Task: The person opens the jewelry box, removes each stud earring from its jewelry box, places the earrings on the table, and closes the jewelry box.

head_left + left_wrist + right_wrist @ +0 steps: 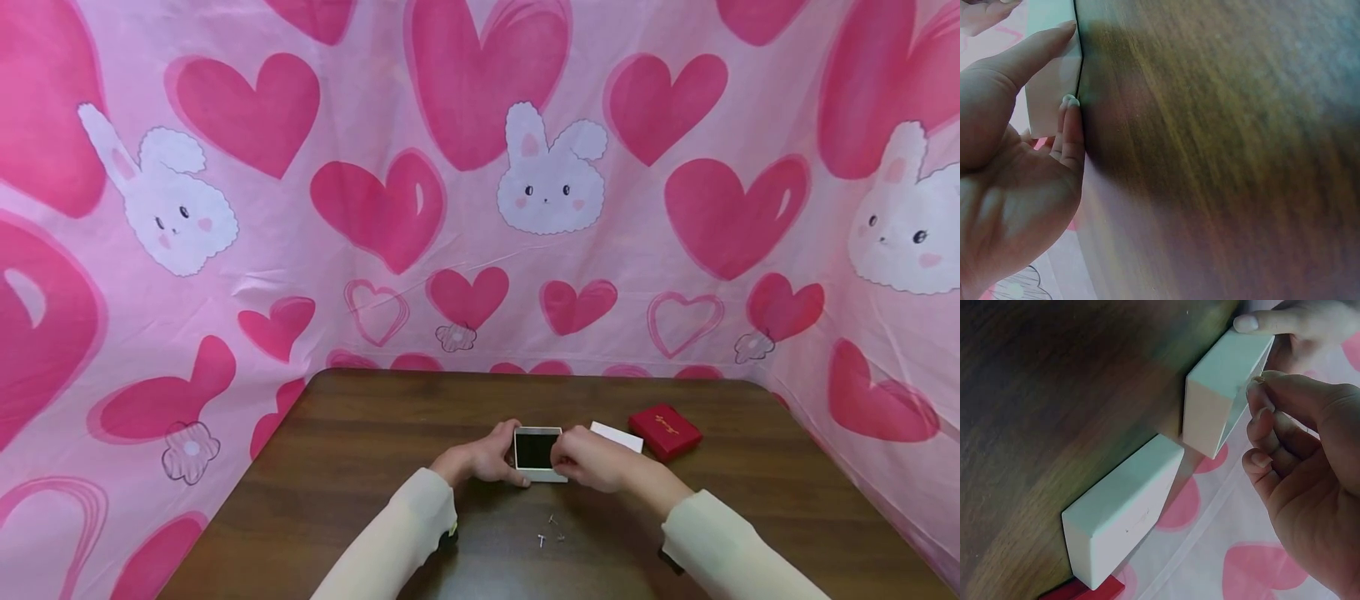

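Note:
A small white open-topped box [542, 476] with a black inside stands on the table. My left hand [491, 454] holds its left side, with the thumb on the near wall; in the left wrist view the fingertips [1072, 119] touch the box wall. At the right rim of the box is my right hand [592, 458]. Its thumb and forefinger pinch a tiny gold-coloured piece [1259, 379], mostly hidden, so its kind is unclear. On the table nearer to me lie a few tiny shiny metal pieces [542, 541], thin like earring studs.
Right of the open box lies a white lid-like box part [617, 437], partly behind the right hand. Beside it sits a red box [665, 432] with gold lettering. The brown wooden table [360, 467] is surrounded by pink heart-patterned cloth [465, 250].

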Demonstrator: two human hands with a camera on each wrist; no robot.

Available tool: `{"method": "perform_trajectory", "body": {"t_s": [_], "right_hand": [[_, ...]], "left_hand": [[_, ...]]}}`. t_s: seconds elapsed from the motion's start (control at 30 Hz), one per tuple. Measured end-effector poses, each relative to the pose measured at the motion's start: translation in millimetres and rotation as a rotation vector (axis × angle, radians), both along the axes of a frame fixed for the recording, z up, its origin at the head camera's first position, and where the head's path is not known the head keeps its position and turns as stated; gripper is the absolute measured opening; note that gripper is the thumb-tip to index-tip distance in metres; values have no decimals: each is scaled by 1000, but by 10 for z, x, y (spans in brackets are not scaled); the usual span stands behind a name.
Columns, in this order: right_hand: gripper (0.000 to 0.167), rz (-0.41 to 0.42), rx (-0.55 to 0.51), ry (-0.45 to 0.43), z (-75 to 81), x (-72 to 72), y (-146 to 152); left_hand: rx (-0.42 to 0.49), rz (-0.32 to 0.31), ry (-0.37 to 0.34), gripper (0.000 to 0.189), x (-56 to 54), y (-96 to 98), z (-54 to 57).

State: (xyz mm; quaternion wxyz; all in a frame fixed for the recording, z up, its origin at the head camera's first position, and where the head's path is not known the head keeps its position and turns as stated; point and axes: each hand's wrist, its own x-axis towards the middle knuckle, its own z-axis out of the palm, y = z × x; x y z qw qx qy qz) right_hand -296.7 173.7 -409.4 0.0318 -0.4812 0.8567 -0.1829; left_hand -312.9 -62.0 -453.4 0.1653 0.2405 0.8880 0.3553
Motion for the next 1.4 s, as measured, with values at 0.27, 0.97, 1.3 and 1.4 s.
{"method": "perform_trajectory", "body": {"t_s": [0.27,0.97,1.3,1.4], "right_hand": [[10,8,2,2,-55,38,-41],[9,5,71,-19,-212,177,-151],[10,-4,111,-56,-243,254,-219],[9,5,104,-72,-249,274,-229]], "left_hand": [[-1,12,-15,82,0,6,-2],[10,-10,35,75,-4,8,-30],[20,1,5,74,-11,5,-18],[20,-1,-7,74,-16,2,-22]]}}
